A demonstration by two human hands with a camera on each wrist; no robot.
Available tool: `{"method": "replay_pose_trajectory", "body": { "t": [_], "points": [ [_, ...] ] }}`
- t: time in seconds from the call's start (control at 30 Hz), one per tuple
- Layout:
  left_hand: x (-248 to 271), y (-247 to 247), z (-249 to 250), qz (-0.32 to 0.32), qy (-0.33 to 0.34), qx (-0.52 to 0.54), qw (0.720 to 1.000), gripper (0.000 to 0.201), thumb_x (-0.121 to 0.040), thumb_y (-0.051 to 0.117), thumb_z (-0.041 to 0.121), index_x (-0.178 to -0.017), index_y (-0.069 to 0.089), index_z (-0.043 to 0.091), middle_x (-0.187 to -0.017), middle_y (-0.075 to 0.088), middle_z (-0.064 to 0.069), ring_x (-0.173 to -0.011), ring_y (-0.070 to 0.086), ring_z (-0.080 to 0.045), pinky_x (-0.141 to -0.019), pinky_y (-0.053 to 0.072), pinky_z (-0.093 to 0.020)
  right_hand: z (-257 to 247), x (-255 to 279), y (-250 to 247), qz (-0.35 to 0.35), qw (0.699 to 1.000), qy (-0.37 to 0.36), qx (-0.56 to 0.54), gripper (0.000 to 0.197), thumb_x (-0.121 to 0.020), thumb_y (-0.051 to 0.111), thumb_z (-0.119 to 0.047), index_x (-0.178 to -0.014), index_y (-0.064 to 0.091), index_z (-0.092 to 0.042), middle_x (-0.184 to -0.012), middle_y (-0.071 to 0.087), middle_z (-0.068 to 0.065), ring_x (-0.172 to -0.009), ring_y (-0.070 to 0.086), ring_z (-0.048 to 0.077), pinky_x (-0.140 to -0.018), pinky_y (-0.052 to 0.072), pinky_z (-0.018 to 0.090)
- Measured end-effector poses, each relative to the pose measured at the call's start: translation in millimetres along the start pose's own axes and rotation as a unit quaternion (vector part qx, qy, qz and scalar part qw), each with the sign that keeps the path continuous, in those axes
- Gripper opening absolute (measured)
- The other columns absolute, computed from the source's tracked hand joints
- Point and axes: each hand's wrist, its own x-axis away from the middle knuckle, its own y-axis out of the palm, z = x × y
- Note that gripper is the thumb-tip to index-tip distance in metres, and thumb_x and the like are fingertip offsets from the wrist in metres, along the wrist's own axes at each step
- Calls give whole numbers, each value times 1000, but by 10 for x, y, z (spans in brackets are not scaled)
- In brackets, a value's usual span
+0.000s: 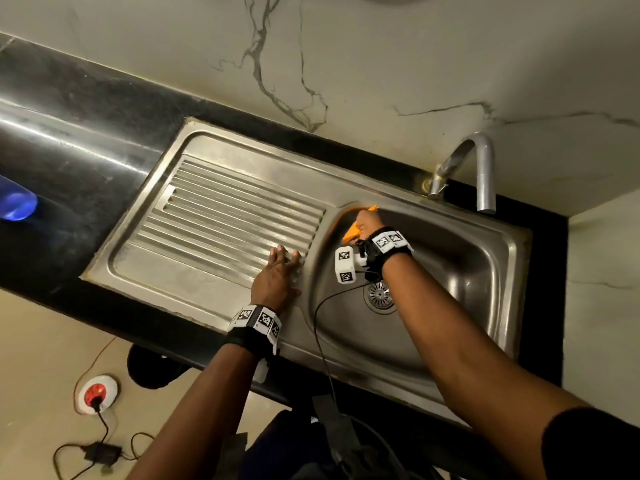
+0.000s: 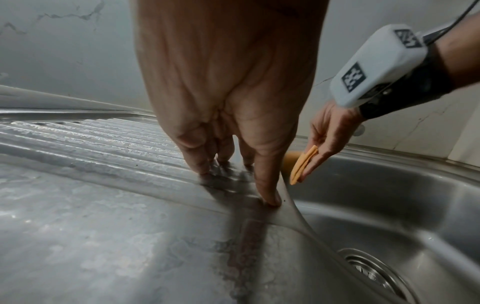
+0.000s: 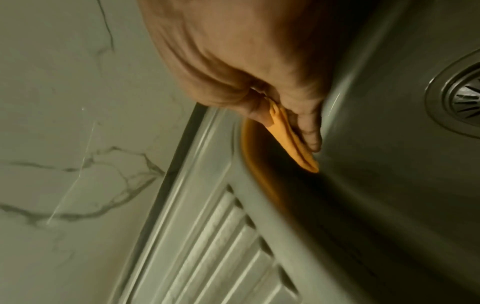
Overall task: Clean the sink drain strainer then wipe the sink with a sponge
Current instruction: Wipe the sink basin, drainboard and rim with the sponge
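While the left hand [image 1: 277,278] is pressed flat beside the basin, a thin folded orange sponge [image 3: 293,139] is pinched by the right hand [image 1: 367,221] against the sink [image 1: 485,271] wall.

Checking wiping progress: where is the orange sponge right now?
In the head view, the orange sponge is in the right hand at the basin's far-left corner, left of the faucet.

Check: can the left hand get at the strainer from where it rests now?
Probably yes. The left hand rests flat on the drainboard at the basin's edge, holding nothing. The strainer sits uncovered in the basin beside it, though the right forearm and a cable cross just above it.
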Motion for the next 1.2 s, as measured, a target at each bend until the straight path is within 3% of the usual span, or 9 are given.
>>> {"method": "replay_pose_trajectory", "body": {
  "t": [0.1, 0.17, 0.23, 0.53, 0.63, 0.73, 0.8, 0.9, 1.2],
  "points": [
    [0, 28, -14, 1, -3, 6, 1000, 93, -75, 79, 22, -153, 30, 32, -165, 7, -7, -151, 15, -27, -110, 41, -41, 82, -390, 381, 16, 1000, 2, 11, 54, -95, 41, -15, -148, 32, -7, -142, 48, 22, -119, 57, 35, -76, 56, 33],
    [-6, 48, -24, 11, -6, 11, 1000, 89, -77, 76, 22, -152, 30, 34, -165, 7, -5, -151, 15, -26, -107, 43, -42, 192, -534, 571, 105, 977, -103, 155, 59, -99, 44, -12, -152, 20, -2, -154, 32, 26, -136, 40, 41, -104, 43, 44],
    [-11, 72, -27, 16, -8, 17, 1000, 88, -77, 75, 22, -152, 31, 35, -165, 7, -4, -151, 14, -25, -107, 43, -42, 191, -80, 716, 126, 970, -100, 183, 57, -102, 38, -6, -152, 12, 6, -158, 21, 24, -144, 28, 38, -117, 22, 41],
    [-19, 112, -98, 32, 14, 32, 999, 84, -78, 74, 23, -151, 34, 34, -165, 12, -6, -150, 18, -25, -108, 44, -41, 1159, 857, 772, -28, 922, -73, 379, 66, -93, 52, -16, -152, 24, -9, -144, 46, 23, -127, 51, 40, -100, 43, 36],
    [-32, 93, -122, 14, 14, 27, 999, 96, -71, 81, 22, -152, 31, 36, -165, 10, -4, -151, 17, -24, -108, 44, -39, 1241, 790, 559, -118, 903, -81, 404, 29, -89, 52, -9, -115, 61, -5, -107, 65, 22, -108, 62, 40, -80, 50, 30],
    [-14, 68, -130, 8, 10, 41, 999, 100, -68, 85, 22, -152, 31, 36, -165, 9, -3, -151, 13, -21, -111, 41, -39, 1017, 408, 333, -165, 929, -79, 323, 31, -84, 53, -1, -62, 41, -19, -62, 41, 4, -61, 56, 25, -63, 49, 31],
    [-8, 61, -118, 9, 6, 43, 999, 101, -68, 86, 23, -152, 31, 37, -165, 8, -1, -151, 12, -20, -112, 40, -37, 771, 168, 178, -15, 965, -40, 258, 13, -84, 47, -5, -87, 60, -2, -82, 57, 20, -84, 65, 37, -76, 51, 40],
    [2, 45, -94, 0, 2, 44, 999, 101, -69, 86, 23, -152, 30, 37, -165, 6, -1, -152, 11, -20, -113, 38, -37, 494, -332, 242, 79, 967, -76, 229, 63, -85, 43, -10, -148, 35, -11, -107, 63, 18, -99, 66, 39, -74, 55, 38],
    [-2, 49, -91, -5, -3, 42, 999, 103, -69, 85, 20, -153, 27, 39, -166, 3, -1, -152, 10, -21, -111, 39, -37, 551, -368, 569, 41, 960, -113, 255, 78, -95, 39, -5, -156, -10, -15, -162, 13, 17, -143, 29, 38, -118, 27, 41]
  ]
}}
